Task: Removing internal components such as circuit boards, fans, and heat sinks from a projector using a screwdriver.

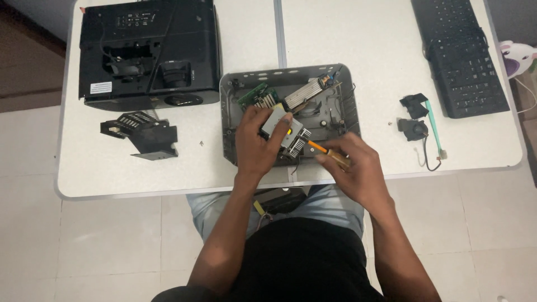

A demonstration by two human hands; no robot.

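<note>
Left hand (256, 140) clamps the small metal module (281, 130), likely light, rigid, fragile at its fins, over the open grey chassis (291, 71), while right hand (353, 168) grips the screwdriver (327, 151) just beside it.

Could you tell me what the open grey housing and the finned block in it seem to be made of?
Grey housing: probably moulded plastic, matte and evenly coloured with rounded corners. Finned block: likely aluminium, bright silvery with thin parallel ribs, like a heat sink.
</note>
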